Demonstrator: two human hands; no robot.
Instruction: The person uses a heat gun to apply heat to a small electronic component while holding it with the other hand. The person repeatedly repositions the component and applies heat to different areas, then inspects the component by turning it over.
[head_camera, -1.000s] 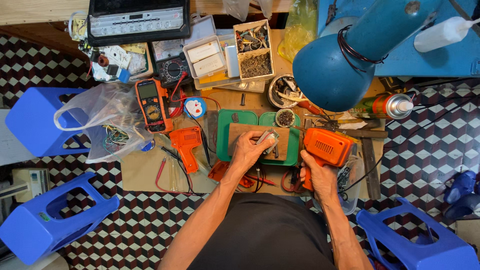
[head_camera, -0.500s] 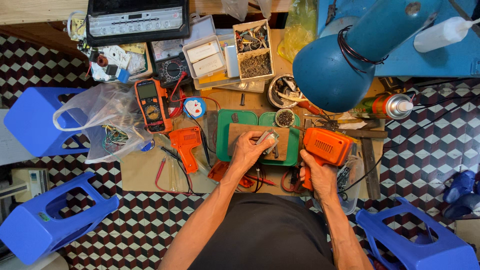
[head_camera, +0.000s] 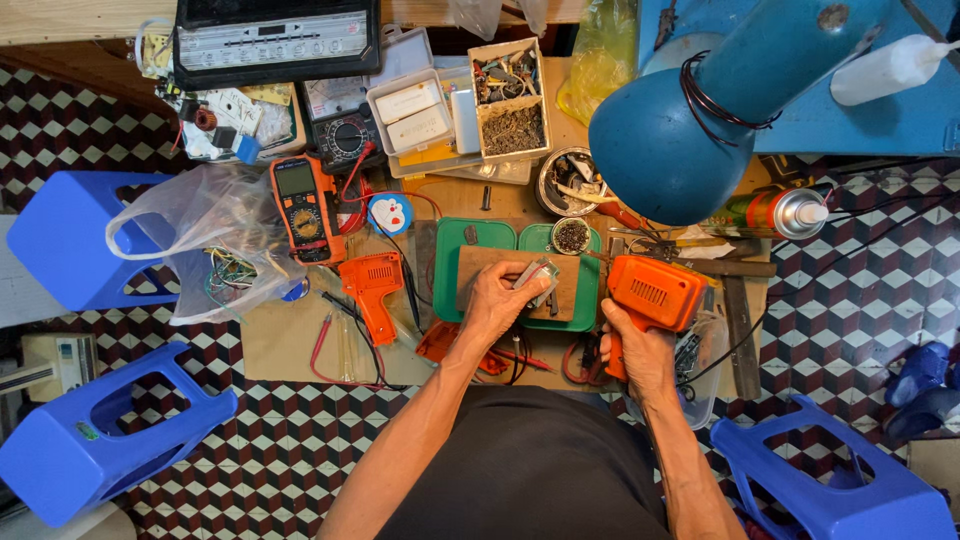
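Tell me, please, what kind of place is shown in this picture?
Probably a small electronics repair bench, set low over a tiled floor. An orange multimeter lies on it, the right hand holds an orange soldering gun, and the left hand holds a small metal part over a green mat.

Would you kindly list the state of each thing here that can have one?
Left hand: holding a small metal part on the wooden block.
Right hand: gripping the orange soldering gun.
Second orange gun: lying on the table, unheld.
Parts box: open.
Plastic bag: open.
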